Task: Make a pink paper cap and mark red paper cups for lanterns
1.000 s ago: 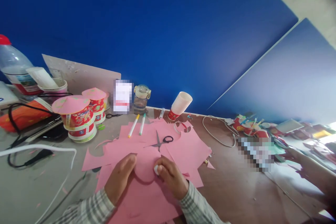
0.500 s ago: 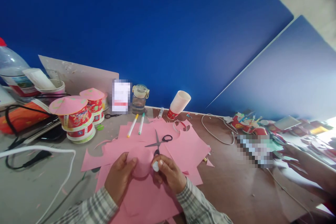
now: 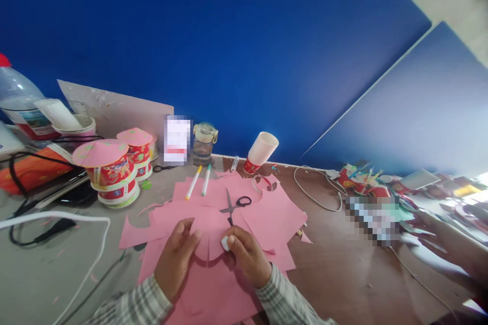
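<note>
My left hand and my right hand both pinch a round pink paper piece between them, low in the middle of the view. The piece shows a straight slit or overlap down its middle. A small white thing sits at my right thumb tip; I cannot make out what it is. The hands rest over several overlapping pink paper sheets. Black-handled scissors lie on the sheets just beyond my fingers. Two marker pens lie farther back.
Two stacks of red printed cups with pink cone lids stand at left, by black cables and a white cord. A tilted paper cup and a small jar stand by the blue wall. Another person's arm reaches in at right.
The pink piece, curled up half a second ago, now lies flatter and wider between my fingers. My hands have moved slightly apart.
</note>
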Tool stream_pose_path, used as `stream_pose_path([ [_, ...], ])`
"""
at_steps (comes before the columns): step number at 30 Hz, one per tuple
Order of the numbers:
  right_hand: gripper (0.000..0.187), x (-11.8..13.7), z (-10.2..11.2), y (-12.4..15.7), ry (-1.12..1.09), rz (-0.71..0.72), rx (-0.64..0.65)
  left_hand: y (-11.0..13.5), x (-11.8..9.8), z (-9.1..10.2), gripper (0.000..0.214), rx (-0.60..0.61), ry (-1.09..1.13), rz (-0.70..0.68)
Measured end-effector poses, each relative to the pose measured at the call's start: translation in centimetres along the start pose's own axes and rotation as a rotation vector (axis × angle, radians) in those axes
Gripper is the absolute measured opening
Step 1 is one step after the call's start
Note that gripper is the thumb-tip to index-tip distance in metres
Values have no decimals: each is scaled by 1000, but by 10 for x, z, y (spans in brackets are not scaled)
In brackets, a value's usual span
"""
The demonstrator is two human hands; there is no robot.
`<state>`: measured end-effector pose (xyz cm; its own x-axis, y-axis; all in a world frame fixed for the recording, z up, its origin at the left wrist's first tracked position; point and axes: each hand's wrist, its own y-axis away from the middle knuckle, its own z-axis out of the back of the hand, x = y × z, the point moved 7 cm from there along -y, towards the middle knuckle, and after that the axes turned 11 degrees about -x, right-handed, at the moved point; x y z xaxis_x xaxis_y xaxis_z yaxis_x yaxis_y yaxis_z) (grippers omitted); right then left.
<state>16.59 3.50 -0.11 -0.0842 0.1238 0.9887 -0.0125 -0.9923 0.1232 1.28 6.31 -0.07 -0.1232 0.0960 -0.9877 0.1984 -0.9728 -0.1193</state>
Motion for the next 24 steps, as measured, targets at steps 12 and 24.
stream_pose_path([
  [12, 9, 15, 2, 3, 426, 155, 68, 13, -8, -25, 22, 381, -533, -692],
  [24, 21, 31, 1, 5, 598, 463, -50, 13, -7, -27, 31, 438, -508, -631],
])
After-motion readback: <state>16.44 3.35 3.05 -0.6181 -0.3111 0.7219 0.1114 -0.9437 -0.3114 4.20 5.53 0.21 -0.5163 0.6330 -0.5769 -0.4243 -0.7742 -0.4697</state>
